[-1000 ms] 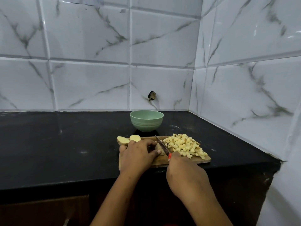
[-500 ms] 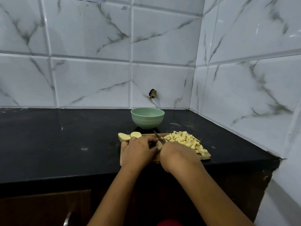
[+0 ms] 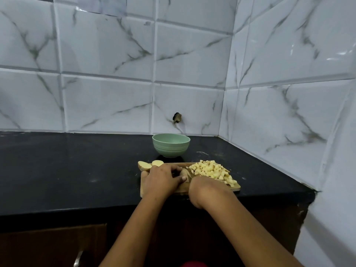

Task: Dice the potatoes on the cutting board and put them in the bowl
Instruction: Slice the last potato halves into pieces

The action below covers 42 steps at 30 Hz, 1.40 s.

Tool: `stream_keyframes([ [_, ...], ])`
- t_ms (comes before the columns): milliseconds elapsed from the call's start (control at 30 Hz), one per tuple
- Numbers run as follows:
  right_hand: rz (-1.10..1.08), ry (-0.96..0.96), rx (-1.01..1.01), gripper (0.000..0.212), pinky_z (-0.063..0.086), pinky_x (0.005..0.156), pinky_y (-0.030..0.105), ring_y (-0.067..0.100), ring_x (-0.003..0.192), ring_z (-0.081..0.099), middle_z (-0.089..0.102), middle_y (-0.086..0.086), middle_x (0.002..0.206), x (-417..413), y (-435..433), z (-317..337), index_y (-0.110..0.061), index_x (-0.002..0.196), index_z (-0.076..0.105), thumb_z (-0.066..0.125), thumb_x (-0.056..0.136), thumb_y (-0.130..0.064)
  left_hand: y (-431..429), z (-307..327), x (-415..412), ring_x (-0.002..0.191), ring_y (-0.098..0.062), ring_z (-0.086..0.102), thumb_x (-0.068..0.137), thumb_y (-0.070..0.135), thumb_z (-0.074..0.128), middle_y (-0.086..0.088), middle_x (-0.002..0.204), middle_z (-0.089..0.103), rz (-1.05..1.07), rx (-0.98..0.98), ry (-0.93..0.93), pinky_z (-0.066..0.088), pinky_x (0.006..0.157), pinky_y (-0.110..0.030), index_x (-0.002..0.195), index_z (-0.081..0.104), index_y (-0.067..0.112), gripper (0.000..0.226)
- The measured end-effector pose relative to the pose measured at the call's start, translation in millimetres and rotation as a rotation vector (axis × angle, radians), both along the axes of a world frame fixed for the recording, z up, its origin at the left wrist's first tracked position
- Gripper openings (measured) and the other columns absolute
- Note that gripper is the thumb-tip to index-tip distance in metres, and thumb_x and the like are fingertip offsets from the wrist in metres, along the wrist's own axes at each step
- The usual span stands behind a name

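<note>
Dicing partly done: diced potato [image 3: 212, 171] heaped at the right of the cutting board [image 3: 182, 190], green bowl [image 3: 171, 145] behind it empty, two potato halves [image 3: 144, 165] uncut at the left; left hand [image 3: 163, 182] grips a potato piece [image 3: 184, 173] mid-board, while whether the right hand [image 3: 206, 187] clasps anything cannot be told.

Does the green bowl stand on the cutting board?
No, the bowl stands on the black counter behind the cutting board.

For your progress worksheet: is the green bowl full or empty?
Empty, as far as shows: the bowl has a bare inner wall; the diced potato lies on the cutting board.
</note>
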State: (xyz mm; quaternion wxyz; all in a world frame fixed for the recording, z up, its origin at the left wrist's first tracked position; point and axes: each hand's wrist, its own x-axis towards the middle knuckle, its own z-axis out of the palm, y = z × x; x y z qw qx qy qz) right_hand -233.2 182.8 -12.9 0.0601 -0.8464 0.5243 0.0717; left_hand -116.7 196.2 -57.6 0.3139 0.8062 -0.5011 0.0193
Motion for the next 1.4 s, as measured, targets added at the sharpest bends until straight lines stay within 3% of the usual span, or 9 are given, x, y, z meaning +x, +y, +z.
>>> stream_keyframes([
  [100, 0.001, 0.006, 0.035, 0.032, 0.046, 0.083, 0.033, 0.023, 0.097, 0.057, 0.059, 0.007, 0.113, -16, 6, -3, -0.01, 0.125, 0.054, 0.049, 0.093, -0.01, 0, -1, 0, 0.12, -0.011, 0.043, 0.087, 0.056, 0.054, 0.015, 0.121, 0.06, 0.009, 0.005, -0.027, 0.025, 0.092, -0.035, 0.122, 0.057, 0.044, 0.036],
  [300, 0.082, 0.002, 0.043, 0.029, 0.047, 0.075, 0.033, 0.022, 0.077, 0.054, 0.052, 0.007, 0.094, -29, 7, 8, -0.005, 0.123, 0.055, 0.042, 0.097, -0.009, 0, -2, 0, 0.121, -0.013, 0.042, 0.088, 0.058, 0.051, 0.013, 0.123, 0.058, 0.013, 0.027, -0.057, 0.027, 0.095, -0.037, 0.122, 0.056, 0.044, 0.037],
  [433, 0.089, -0.126, -0.011, 0.019, 0.041, 0.053, 0.026, 0.017, 0.063, 0.049, 0.047, 0.004, 0.078, -31, -4, 13, -0.008, 0.106, 0.056, 0.038, 0.1, -0.011, 1, -2, 0, 0.12, -0.013, 0.044, 0.089, 0.057, 0.05, 0.012, 0.124, 0.058, 0.015, 0.024, -0.067, 0.028, 0.095, -0.037, 0.126, 0.052, 0.045, 0.039],
  [600, 0.079, -0.304, 0.013, 0.018, 0.036, 0.044, 0.021, 0.014, 0.056, 0.047, 0.048, 0.004, 0.077, -38, -11, 8, -0.01, 0.1, 0.05, 0.033, 0.103, -0.017, 2, -6, -4, 0.123, -0.018, 0.043, 0.094, 0.042, 0.046, 0.01, 0.131, 0.054, 0.041, -0.034, -0.106, 0.032, 0.096, -0.038, 0.135, 0.037, 0.044, 0.043],
  [733, 0.032, -0.453, -0.019, 0.029, 0.045, 0.051, 0.026, 0.015, 0.063, 0.053, 0.054, 0.004, 0.082, -39, -19, -8, -0.009, 0.118, 0.052, 0.031, 0.104, -0.024, 2, -7, -4, 0.118, -0.016, 0.045, 0.097, 0.037, 0.039, 0.007, 0.128, 0.052, 0.015, -0.067, -0.138, 0.033, 0.094, -0.037, 0.133, 0.039, 0.048, 0.038],
  [900, 0.028, -0.567, -0.097, 0.032, 0.047, 0.06, 0.029, 0.009, 0.068, 0.05, 0.051, -0.005, 0.081, -34, -28, -23, -0.014, 0.112, 0.051, 0.028, 0.104, -0.034, -1, -6, -2, 0.11, -0.01, 0.054, 0.095, 0.046, 0.043, 0.015, 0.12, 0.06, -0.081, -0.025, -0.106, 0.043, 0.092, -0.037, 0.12, 0.052, 0.05, 0.027],
  [1000, 0.033, -0.599, -0.16, 0.03, 0.041, 0.057, 0.028, 0.01, 0.071, 0.052, 0.052, -0.005, 0.083, -26, -38, -27, -0.015, 0.11, 0.051, 0.029, 0.104, -0.034, -7, -2, -3, 0.101, -0.01, 0.056, 0.094, 0.04, 0.048, 0.013, 0.11, 0.063, -0.075, -0.046, -0.043, 0.046, 0.088, -0.037, 0.112, 0.056, 0.041, 0.02],
  [1100, 0.03, -0.627, -0.207, 0.032, 0.032, 0.053, 0.026, 0.013, 0.074, 0.052, 0.055, -0.003, 0.087, -20, -50, -29, -0.014, 0.108, 0.054, 0.03, 0.104, -0.034, -15, 0, -6, 0.095, -0.013, 0.057, 0.093, 0.031, 0.049, 0.008, 0.103, 0.061, -0.02, -0.043, -0.135, 0.049, 0.077, -0.034, 0.109, 0.051, 0.03, 0.016],
  [1400, 0.08, -0.661, -0.279, 0.031, 0.03, 0.051, 0.021, 0.006, 0.069, 0.049, 0.053, -0.01, 0.078, -22, -60, -42, -0.02, 0.103, 0.058, 0.033, 0.103, -0.037, -31, -1, 0, 0.102, -0.015, 0.057, 0.097, 0.028, 0.043, 0.007, 0.118, 0.054, 0.008, 0.021, -0.141, 0.05, 0.08, -0.033, 0.122, 0.05, 0.034, 0.026],
])
